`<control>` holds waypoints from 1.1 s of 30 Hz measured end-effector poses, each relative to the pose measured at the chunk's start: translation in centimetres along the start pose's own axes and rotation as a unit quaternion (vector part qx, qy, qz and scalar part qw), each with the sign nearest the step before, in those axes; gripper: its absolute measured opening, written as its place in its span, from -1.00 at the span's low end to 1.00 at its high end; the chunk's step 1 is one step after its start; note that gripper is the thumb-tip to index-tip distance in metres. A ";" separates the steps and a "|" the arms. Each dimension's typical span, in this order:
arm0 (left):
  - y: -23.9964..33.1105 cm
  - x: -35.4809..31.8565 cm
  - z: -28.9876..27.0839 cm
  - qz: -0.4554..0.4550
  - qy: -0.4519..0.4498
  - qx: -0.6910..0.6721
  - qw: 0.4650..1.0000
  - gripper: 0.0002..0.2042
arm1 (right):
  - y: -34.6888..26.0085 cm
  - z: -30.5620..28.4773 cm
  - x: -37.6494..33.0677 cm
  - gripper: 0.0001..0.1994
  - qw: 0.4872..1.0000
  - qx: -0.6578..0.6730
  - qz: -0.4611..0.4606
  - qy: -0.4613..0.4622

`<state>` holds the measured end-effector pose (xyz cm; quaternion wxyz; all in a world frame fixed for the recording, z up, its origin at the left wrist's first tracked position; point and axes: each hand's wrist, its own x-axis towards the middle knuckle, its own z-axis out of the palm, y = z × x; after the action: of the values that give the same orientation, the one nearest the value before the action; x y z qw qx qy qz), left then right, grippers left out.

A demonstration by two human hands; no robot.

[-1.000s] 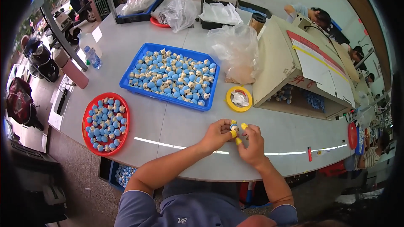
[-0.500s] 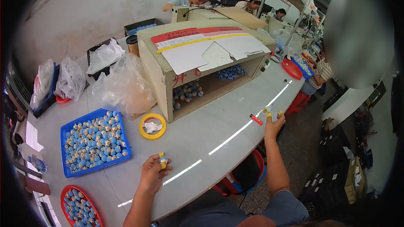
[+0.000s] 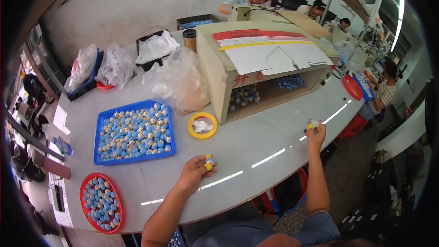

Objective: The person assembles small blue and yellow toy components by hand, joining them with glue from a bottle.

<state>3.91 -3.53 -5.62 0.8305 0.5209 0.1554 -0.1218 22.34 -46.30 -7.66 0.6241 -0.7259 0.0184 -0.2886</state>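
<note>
Workshop, grey counter. Left hand pinches small blue-and-yellow plastic piece, resting mid-counter. Right hand closed on small yellow-and-white piece at counter's right edge. Hands well apart. Blue rectangular tray of blue caps nearer left hand.

Head-worn fisheye, probably angled down at table

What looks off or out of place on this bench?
Nothing is spilled or damaged. The small pieces stay inside the blue tray and red tray. The left hand and right hand hold small yellow-tipped parts.
</note>
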 end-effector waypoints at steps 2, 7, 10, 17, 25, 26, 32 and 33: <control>0.2 0.6 0.3 0.021 -0.007 0.007 1.000 -0.66 | -4.4 3.8 -3.2 -0.79 0.996 0.047 -0.024 -0.074; 0.4 1.2 -0.6 0.033 -0.022 0.003 0.999 -0.68 | -9.4 10.5 -10.3 -0.71 0.948 0.100 -0.027 -0.300; 0.5 1.1 -1.1 0.002 -0.018 0.001 1.000 -0.70 | -12.8 14.1 -13.1 -0.74 0.914 0.053 -0.113 -0.386; 0.4 0.8 -1.4 -0.004 -0.042 0.071 0.997 -0.67 | -12.5 16.8 -15.2 -0.75 0.867 0.142 -0.106 -0.465; 0.1 0.9 -1.2 -0.001 -0.046 0.064 0.997 -0.68 | -11.5 17.4 -15.6 -0.78 0.853 0.097 -0.302 -0.413; 0.2 0.9 -1.2 -0.002 -0.048 0.071 0.996 -0.68 | -11.5 17.4 -15.5 -0.78 0.849 0.104 -0.304 -0.419; 0.4 0.8 -1.2 -0.010 -0.054 0.088 0.995 -0.67 | -10.6 17.2 -15.6 -0.78 0.843 0.103 -0.270 -0.453; 0.3 0.9 -1.3 -0.008 -0.060 0.092 0.994 -0.66 | -10.5 17.1 -15.6 -0.78 0.845 0.101 -0.268 -0.452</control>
<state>4.67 -2.29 -6.22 0.7856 0.5860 0.0975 -0.1731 13.38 -22.59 -5.14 0.5314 -0.6854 -0.4906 -0.0845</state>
